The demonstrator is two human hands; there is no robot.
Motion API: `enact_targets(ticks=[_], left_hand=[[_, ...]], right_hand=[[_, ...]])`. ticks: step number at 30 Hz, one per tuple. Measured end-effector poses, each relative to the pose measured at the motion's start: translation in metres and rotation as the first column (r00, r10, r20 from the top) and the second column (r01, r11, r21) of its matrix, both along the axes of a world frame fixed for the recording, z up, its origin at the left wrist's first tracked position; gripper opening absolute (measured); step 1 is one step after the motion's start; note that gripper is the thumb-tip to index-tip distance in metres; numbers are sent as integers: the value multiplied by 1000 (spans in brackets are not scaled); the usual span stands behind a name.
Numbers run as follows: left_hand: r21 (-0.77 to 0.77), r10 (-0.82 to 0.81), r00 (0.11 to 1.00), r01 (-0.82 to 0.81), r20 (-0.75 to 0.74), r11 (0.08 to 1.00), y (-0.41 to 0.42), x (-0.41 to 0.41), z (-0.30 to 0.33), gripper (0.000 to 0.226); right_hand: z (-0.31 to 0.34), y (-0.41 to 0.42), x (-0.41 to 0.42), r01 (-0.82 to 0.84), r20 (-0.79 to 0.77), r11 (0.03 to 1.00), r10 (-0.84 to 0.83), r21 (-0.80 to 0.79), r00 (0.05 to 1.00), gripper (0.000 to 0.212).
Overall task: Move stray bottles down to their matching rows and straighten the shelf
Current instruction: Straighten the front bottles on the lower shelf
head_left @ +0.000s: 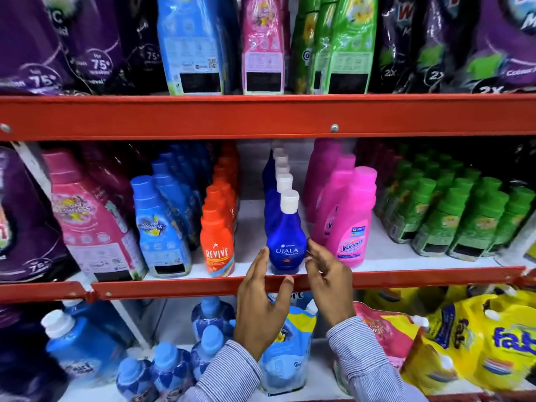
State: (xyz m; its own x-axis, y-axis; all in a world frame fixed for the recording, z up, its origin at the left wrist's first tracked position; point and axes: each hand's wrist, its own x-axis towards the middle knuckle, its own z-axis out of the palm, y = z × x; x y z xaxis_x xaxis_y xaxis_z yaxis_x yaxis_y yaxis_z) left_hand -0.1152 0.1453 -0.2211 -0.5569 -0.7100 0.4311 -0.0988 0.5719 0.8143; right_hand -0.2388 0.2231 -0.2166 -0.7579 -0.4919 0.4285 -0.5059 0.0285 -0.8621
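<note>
My left hand (262, 303) and right hand (327, 281) hover with fingers spread, gripping nothing, either side of the blue bottle (286, 245) standing upright at the middle shelf's (174, 287) front edge.

The front Ujala bottle (287, 245) is deep blue with a white cap and white lettering. To its left, the Revive bottle (217, 242) is orange with white lettering and a multicoloured band at the base. On the other side, the Vanish bottle (352, 221) is bright pink. The green bottles (452, 216) carry green caps and dark label patches. The shelf rail (261, 117) is red. Both sleeves (362, 349) show fine blue-grey and white stripes. The pouches (493, 340) lower right look yellow with blue lettering, though blurred.
</note>
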Motion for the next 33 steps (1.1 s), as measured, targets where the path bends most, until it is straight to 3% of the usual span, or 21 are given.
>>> enact_targets(ticks=[22, 28, 30, 33], left_hand=[[35, -28, 1000, 28, 5, 999, -7, 1, -1, 78], [78, 30, 990, -20, -138, 997, -1, 23, -2, 55], [63, 120, 964, -108, -237, 992, -7, 31, 0, 45], [145, 286, 896, -250, -339, 957, -59, 74, -1, 47]], right_hand=[[2, 0, 2, 0, 38, 1000, 0, -2, 999, 41], [4, 10, 22, 277, 46, 929, -274, -246, 961, 36], [7, 8, 35, 225, 10, 932, -232, -284, 973, 31], [10, -49, 85, -44, 13, 984, 47, -172, 999, 33]])
